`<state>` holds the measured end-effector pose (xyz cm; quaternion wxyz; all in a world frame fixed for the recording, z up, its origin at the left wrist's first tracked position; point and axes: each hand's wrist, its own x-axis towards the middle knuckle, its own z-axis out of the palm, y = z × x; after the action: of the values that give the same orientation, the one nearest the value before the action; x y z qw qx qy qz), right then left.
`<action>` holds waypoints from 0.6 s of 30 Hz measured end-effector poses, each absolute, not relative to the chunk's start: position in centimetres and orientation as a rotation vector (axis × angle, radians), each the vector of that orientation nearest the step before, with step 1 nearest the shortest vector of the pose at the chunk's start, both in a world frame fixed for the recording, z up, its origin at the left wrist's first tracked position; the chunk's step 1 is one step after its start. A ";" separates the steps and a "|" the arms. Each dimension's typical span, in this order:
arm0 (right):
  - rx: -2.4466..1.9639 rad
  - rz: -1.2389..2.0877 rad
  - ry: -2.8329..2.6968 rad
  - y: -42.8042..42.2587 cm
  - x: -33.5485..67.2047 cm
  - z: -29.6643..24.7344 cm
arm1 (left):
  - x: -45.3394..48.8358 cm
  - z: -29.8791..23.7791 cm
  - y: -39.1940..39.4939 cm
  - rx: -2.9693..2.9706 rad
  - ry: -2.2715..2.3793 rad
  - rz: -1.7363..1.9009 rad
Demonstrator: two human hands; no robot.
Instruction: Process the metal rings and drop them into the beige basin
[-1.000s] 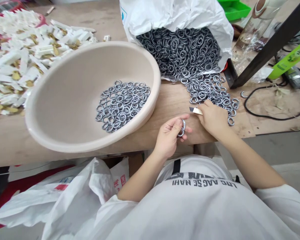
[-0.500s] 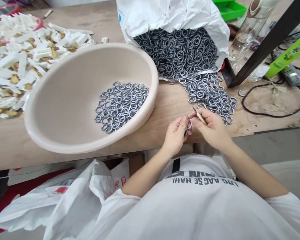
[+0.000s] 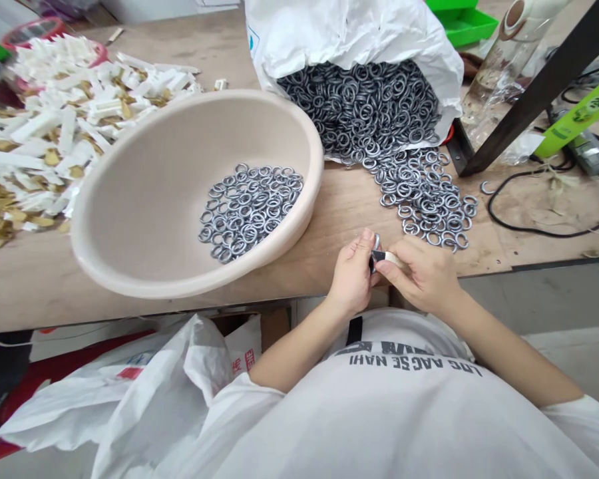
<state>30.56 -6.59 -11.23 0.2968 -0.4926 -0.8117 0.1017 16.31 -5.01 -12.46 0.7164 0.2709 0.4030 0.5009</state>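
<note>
My left hand (image 3: 352, 274) pinches a grey ring (image 3: 377, 241) between thumb and fingers, just past the table's front edge. Closed around the pale handle of a small knife (image 3: 393, 260) is my right hand (image 3: 426, 269). The knife's dark blade points left and meets the ring at my left fingers; exactly where it touches is partly hidden. Beyond my hands lies a loose pile of grey rings (image 3: 429, 199), spilling from a white sack (image 3: 349, 33). To the left, a large beige basin (image 3: 140, 193) holds many similar rings (image 3: 249, 206) on its right side.
White plastic pieces with tan bits (image 3: 64, 126) are heaped at the far left. A dark metal post (image 3: 534, 93) slants up at the right, near a black cable (image 3: 534, 233) and a clear bottle (image 3: 504, 60). Green trays (image 3: 472, 26) stand at the back. White bags (image 3: 154, 392) hang below the table.
The knife has turned from pointing up to pointing left, its blade now against the ring in my left hand. My right hand has rolled over. The view has shifted slightly.
</note>
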 end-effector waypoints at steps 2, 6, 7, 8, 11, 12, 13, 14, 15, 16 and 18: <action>-1.311 0.230 -2.177 -6.7 30.4 -11.4 | 16.3 -12.4 -5.1 0.594 0.889 1.110; -1.316 0.310 -2.154 -6.0 30.9 -11.8 | 16.3 -12.6 -5.6 0.610 0.892 1.104; -1.372 0.340 -2.097 -5.5 31.3 -12.0 | 16.2 -12.6 -5.9 0.633 0.886 1.083; -1.454 0.352 -2.022 -4.8 31.7 -12.1 | 16.1 -12.7 -6.2 0.655 0.875 1.055; -1.724 0.238 -1.887 -2.5 33.1 -12.4 | 15.7 -12.9 -6.7 0.667 0.843 0.997; -1.789 0.163 -1.917 -1.7 33.3 -12.4 | 15.5 -13.0 -6.7 0.656 0.846 1.002; -1.842 0.090 -1.975 -1.0 33.5 -12.4 | 15.2 -13.0 -6.6 0.650 0.854 1.012; -1.888 0.029 -2.042 -0.3 33.6 -12.5 | 14.8 -13.1 -6.4 0.650 0.866 1.022; -1.928 -0.014 -2.102 0.3 33.5 -12.5 | 14.5 -13.1 -6.1 0.654 0.876 1.025; -1.961 -0.037 -2.147 0.8 33.4 -12.5 | 14.1 -13.0 -5.8 0.655 0.885 1.027; -1.990 -0.033 -2.174 1.6 33.3 -12.5 | 13.4 -12.8 -5.2 0.637 0.901 1.040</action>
<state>33.27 1.61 -12.46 0.0970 -0.6719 -0.7342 -0.0111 13.38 -5.22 -12.79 0.7261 0.2887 0.4085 0.4717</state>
